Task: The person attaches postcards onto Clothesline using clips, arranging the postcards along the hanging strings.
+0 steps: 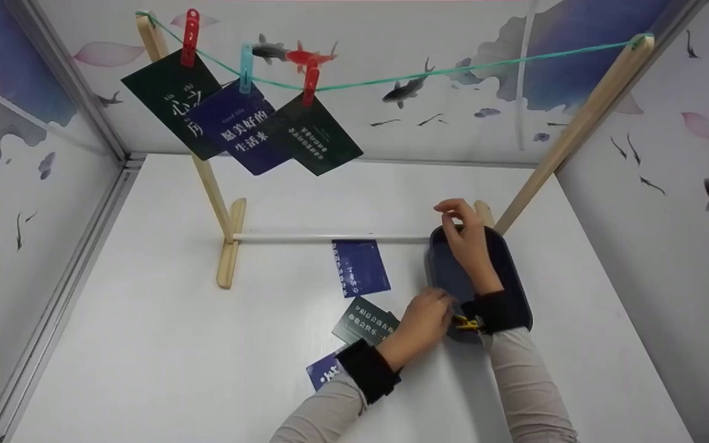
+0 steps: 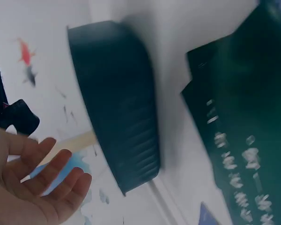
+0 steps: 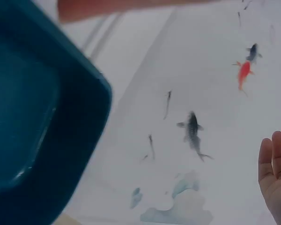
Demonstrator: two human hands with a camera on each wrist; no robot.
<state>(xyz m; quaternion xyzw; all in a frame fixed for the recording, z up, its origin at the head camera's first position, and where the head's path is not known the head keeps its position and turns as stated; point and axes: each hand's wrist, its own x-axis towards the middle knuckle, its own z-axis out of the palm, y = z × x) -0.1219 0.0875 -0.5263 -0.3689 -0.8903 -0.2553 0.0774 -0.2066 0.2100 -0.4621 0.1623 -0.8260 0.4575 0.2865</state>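
Over the dark blue tub [image 1: 517,271], my right hand [image 1: 472,246] is raised with bent fingers and no object visible in it. Its fingers [image 3: 275,176] also appear at the right edge of the right wrist view. My left hand [image 1: 422,323] is at the tub's near left side. The left wrist view shows its fingers [image 2: 68,185] loosely bent, with nothing seen between them. A yellow clothespin [image 1: 468,323] lies at the tub's near end, partly hidden by the right wrist. Beneath the left forearm are a green card [image 1: 364,320] and a blue card [image 1: 322,370], both partly covered.
Another blue card [image 1: 360,267] lies by the white crossbar [image 1: 305,237]. On the green cord [image 1: 484,69] between wooden posts [image 1: 576,135], red clothespins [image 1: 191,37] and a light blue clothespin [image 1: 246,67] hold a green card [image 1: 170,101], a blue card [image 1: 240,129] and a dark card [image 1: 317,135].
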